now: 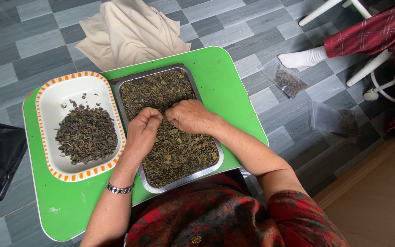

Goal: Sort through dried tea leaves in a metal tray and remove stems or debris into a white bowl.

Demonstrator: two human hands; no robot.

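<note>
both your hands sit in the metal tray (209, 137) of dried tea leaves (179, 151). left hand (141, 130) has its grip curled narrow on a pinch of leaves, right hand (189, 115) likewise. risk: tray overhangs the green tabletop (69, 201) near edge, so a heavy press could tip it. sorted leaves lie in the orange-rimmed dish (46, 98). grey tiled floor (5, 59), beige cloth (129, 29), small bags (289, 81) nearby.

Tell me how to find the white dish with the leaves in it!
Look at the green table. Two containers sit side by side on it, and the white dish is the one beside the left hand. Unlike the metal tray under both hands, it has an orange dashed rim and holds only a small dark pile.
</note>
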